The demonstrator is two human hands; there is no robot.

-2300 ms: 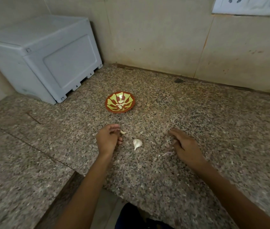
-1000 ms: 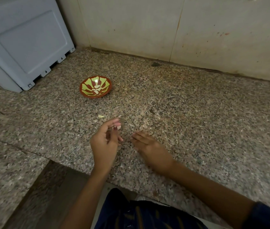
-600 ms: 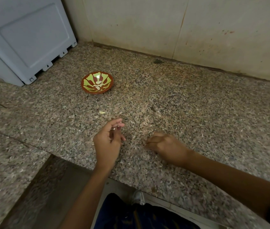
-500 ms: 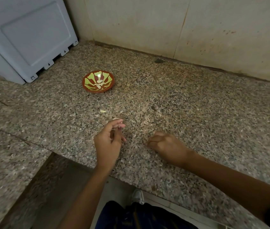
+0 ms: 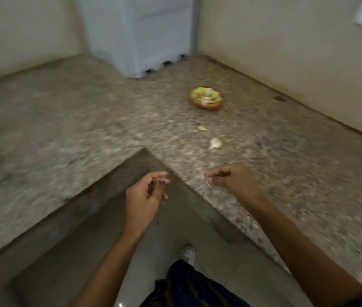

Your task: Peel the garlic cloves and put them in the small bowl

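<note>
Holding our left hand (image 5: 147,193) off the tabletop (image 5: 286,173) edge, we keep its fingers loosely curled; whether they pinch a clove is too blurred to tell. Our right hand (image 5: 233,178) is curled over the edge, seemingly pinching a thin pale scrap, probably peeled skin carried clear of the work. One unpeeled garlic clove (image 5: 215,143) and one small pale piece (image 5: 202,128) wait near the single small bowl (image 5: 206,101), which holds pale peeled cloves, uncountable here.

Left hand (image 5: 144,197) sits at lower centre, fingers loosely curled; right hand (image 5: 234,179), just right of it, pinches fingertips together.
</note>
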